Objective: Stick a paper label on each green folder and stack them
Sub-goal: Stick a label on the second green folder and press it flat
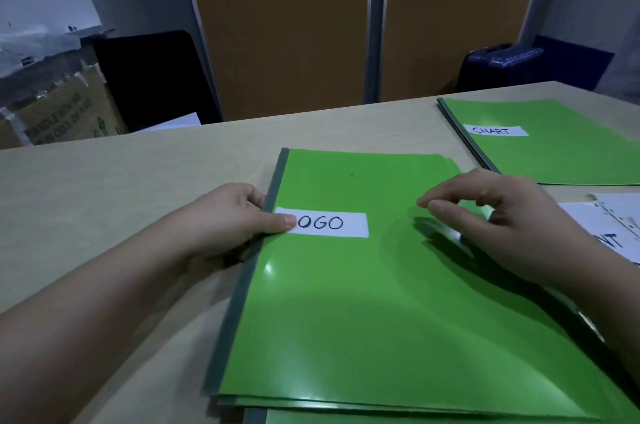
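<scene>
Left hand [235,219] pinches the green folder [381,302], thumb on its label [329,224] ("OGO" showing). Right of the label, right hand [502,219] hovers loose, empty.

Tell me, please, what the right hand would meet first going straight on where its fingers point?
Probably the label on the near folder: the right hand points left toward it, though its height above the folder is unclear.
</scene>
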